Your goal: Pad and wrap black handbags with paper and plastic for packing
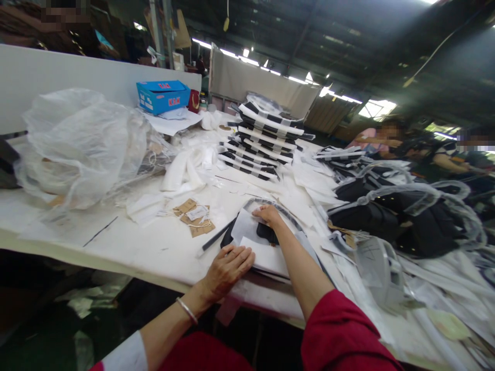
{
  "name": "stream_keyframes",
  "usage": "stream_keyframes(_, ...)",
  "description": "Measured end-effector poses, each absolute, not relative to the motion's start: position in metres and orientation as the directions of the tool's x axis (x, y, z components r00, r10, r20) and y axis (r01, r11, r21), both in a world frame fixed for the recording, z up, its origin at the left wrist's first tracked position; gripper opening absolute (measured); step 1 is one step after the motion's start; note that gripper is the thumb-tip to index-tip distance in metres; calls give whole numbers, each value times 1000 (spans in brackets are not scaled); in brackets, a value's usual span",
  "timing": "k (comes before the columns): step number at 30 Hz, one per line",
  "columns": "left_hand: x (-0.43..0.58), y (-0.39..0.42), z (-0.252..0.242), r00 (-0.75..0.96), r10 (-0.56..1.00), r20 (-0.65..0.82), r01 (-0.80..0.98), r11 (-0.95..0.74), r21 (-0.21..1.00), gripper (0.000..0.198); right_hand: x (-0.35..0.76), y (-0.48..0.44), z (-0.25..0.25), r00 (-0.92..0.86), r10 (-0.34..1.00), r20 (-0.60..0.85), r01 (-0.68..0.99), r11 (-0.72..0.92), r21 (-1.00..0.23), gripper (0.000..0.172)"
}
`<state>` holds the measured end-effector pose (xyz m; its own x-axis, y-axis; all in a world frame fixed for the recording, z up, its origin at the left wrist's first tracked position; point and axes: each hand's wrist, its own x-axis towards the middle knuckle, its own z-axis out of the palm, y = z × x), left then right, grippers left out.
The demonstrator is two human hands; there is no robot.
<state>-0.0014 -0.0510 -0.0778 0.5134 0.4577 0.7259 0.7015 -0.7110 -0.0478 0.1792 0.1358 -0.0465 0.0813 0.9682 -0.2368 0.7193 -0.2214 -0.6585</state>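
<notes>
Black bag (227, 236) lying near the front edge of the table (135, 247), white paper (268, 253) partly over it; left hand (229, 269) rests fingers-out on the paper's left side; right hand (267, 214) curls at the far side, can't tell if it's pinching anything.

A black bag (266, 233) lies flat near the front of a white table (147, 242), partly covered by white sheets (266, 253).

Tags (198, 216) left of bag (266, 233), stack (266, 138) behind.
</notes>
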Motion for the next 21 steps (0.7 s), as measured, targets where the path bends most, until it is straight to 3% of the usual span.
stream_keyframes(10, -2, -51, -78, 522, 451, 724, 688, -724, -46, 31, 179, 124, -6, -91, 988, -121, 497, -61, -865, 25)
stream_keyframes(12, -2, -51, -76, 522, 443, 729, 682, -730, -46, 31, 181, 120, -1, -136, 975, -177, 512, -84, -855, 41)
stream_keyframes(15, -1, -51, -75, 513, 439, 738, 682, -731, -40, 31, 190, 114, 2, -224, 916, -333, 587, -145, -796, 80)
stream_keyframes(17, -1, -51, -74, 507, 443, 739, 685, -727, -35, 31, 198, 109, 3, -298, 871, -391, 608, -143, -781, 89)
stream_keyframes(19, -1, -52, -74, 506, 447, 737, 690, -723, -35, 30, 207, 105, 2, -354, 849, -393, 588, -125, -799, 86)
stream_keyframes(21, -1, -52, -73, 506, 449, 736, 691, -722, -35, 30, 214, 102, 1, -369, 857, -360, 553, -109, -826, 72)
